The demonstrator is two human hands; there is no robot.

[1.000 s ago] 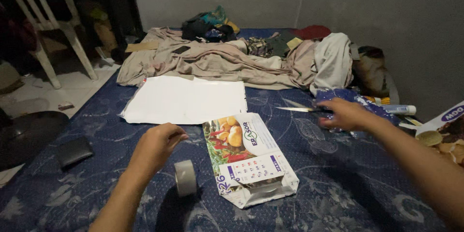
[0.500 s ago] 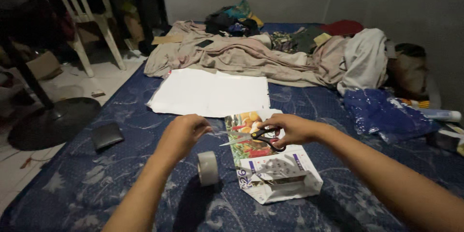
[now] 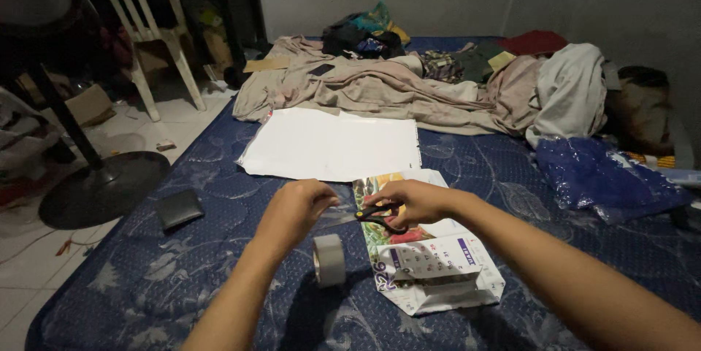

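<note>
Your right hand (image 3: 412, 201) is closed around the black handles of a pair of scissors (image 3: 369, 214), fingers curled through the loops, with the blades pointing left toward your other hand. Your left hand (image 3: 296, 208) is pinched narrow, thumb and fingertips drawn together just beside the scissor tips; whether a strip of tape is caught between them is too dim to tell. Below and between your hands, a grey roll of tape (image 3: 329, 260) stands on its edge on the blue patterned mattress (image 3: 511, 249), just under your left wrist and close to the left edge of the folded paper bag (image 3: 431, 271). That bag, made from a printed calendar sheet with a picture of vegetables, lies flat under your right hand and the scissors, its open end toward you.

Around you: a large white sheet of paper (image 3: 332, 146) lies just beyond the bag, touching its far edge. Behind it a heap of beige cloth (image 3: 380, 92) and mixed clothing stretches across the mattress to the wall. To your right, well apart from your hands, sits a crumpled blue plastic bag (image 3: 599, 176). To your left, a small dark wallet (image 3: 179, 208) rests near the mattress edge, and off the mattress stand a round black fan base (image 3: 102, 187) and a white plastic chair (image 3: 157, 22)
</note>
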